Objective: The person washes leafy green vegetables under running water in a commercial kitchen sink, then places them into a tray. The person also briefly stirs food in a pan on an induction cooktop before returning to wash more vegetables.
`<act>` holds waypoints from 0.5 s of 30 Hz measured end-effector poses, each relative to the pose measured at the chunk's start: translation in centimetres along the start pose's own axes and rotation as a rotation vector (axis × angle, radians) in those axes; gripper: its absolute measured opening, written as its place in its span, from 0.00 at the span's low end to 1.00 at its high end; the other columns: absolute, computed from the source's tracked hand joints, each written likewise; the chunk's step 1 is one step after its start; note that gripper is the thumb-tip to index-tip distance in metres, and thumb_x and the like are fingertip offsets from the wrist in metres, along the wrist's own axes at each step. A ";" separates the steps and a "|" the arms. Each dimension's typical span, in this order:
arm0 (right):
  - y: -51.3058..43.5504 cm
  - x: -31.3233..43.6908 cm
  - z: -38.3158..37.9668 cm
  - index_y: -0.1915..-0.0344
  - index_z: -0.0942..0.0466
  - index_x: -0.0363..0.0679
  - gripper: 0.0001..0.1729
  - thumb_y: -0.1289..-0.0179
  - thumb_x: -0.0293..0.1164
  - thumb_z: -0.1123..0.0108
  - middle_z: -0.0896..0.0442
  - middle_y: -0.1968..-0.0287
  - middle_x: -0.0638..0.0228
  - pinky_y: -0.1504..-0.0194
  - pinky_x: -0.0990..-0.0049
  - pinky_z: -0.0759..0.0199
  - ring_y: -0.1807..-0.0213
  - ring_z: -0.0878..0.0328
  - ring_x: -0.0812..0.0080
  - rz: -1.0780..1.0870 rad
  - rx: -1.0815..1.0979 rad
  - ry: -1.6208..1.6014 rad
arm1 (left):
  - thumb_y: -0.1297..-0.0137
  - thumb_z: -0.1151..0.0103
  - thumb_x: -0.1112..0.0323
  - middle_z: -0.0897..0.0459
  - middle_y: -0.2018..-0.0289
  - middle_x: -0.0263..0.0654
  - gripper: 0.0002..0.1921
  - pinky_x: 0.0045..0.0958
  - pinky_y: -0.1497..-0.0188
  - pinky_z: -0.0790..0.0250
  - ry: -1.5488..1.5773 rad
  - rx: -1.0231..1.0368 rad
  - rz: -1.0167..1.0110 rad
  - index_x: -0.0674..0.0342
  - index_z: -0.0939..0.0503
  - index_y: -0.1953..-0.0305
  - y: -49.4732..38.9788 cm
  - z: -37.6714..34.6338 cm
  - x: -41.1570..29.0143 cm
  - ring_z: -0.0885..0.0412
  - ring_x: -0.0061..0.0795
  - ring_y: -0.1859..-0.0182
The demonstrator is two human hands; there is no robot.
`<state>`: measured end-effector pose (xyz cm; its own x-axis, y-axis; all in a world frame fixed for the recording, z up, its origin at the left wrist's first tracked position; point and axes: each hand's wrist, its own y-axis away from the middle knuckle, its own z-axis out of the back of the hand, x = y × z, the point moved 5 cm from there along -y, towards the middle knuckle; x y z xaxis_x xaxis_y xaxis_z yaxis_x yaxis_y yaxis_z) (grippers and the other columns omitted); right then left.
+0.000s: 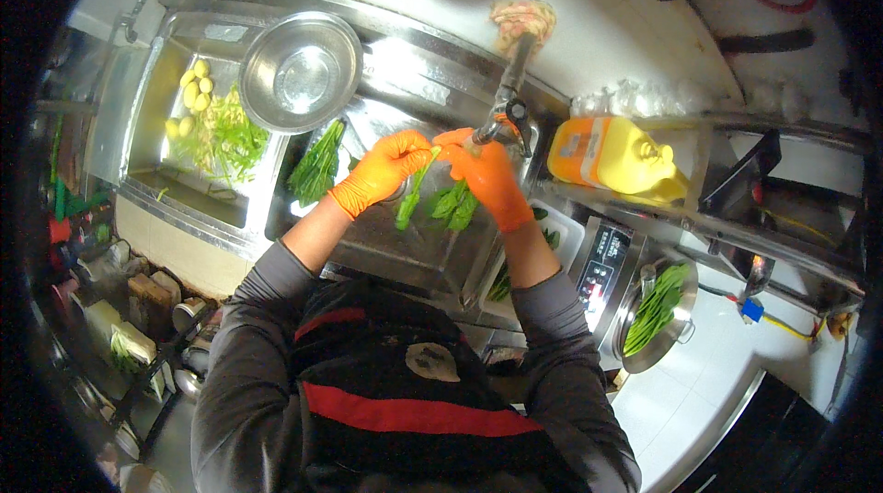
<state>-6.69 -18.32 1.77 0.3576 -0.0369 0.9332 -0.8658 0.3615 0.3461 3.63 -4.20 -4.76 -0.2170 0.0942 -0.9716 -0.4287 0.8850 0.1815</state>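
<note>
My left hand (388,165), in an orange glove, pinches one stem of leafy greens (408,209) near its top, and the leaf hangs down over the steel sink (386,245). The fingertips of my right hand (483,172), gloved the same way, meet the left ones at that stem's end. A small bunch of greens (455,207) hangs below my right palm and appears held in it. Both hands are just below the faucet (507,117), whose spout end the right glove partly covers. To the left of my left hand, a larger bunch of greens (319,165) lies by the sink's left side.
A steel bowl (301,72) straddles the divider to a left basin (207,196) holding yellow oval produce (196,86) and green scraps (234,131). On the right are a yellow jug (614,155), a white tray (569,234) with greens, and a steel pan (659,320) of greens.
</note>
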 end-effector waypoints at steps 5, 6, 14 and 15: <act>0.4 0.1 -0.5 0.55 0.16 0.36 0.09 0.29 0.30 0.35 0.16 0.57 0.75 0.63 0.77 0.28 0.63 0.24 0.82 0.062 0.041 0.086 | 0.24 0.39 0.70 0.17 0.62 0.28 0.05 0.25 0.54 0.27 0.167 0.054 0.076 0.64 0.20 0.53 0.2 -0.2 -0.1 0.22 0.21 0.61; 0.4 0.0 -0.5 0.55 0.16 0.37 0.09 0.29 0.30 0.35 0.16 0.57 0.75 0.63 0.77 0.28 0.63 0.24 0.82 0.061 0.040 0.085 | 0.24 0.39 0.71 0.17 0.61 0.28 0.05 0.26 0.53 0.26 0.169 0.055 0.093 0.64 0.20 0.53 0.3 -0.3 -0.4 0.21 0.21 0.61; 0.5 0.2 -0.3 0.57 0.16 0.38 0.08 0.30 0.30 0.35 0.15 0.62 0.71 0.64 0.76 0.27 0.65 0.21 0.79 0.063 0.006 -0.016 | 0.26 0.39 0.74 0.15 0.57 0.31 0.08 0.28 0.46 0.26 0.026 -0.039 -0.047 0.63 0.19 0.49 0.6 -1.0 -2.2 0.19 0.21 0.54; 0.5 0.1 -0.3 0.57 0.16 0.38 0.08 0.30 0.30 0.35 0.15 0.61 0.70 0.64 0.76 0.27 0.65 0.21 0.79 0.052 -0.006 -0.004 | 0.26 0.39 0.74 0.15 0.58 0.31 0.07 0.28 0.46 0.26 0.204 -0.018 -0.054 0.63 0.20 0.50 0.5 -1.2 -2.0 0.19 0.21 0.54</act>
<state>-6.95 -17.89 1.99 0.3106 -0.0213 0.9503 -0.8810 0.3689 0.2962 2.77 -4.51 -2.50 -0.3655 -0.0490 -0.9295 -0.4594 0.8780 0.1343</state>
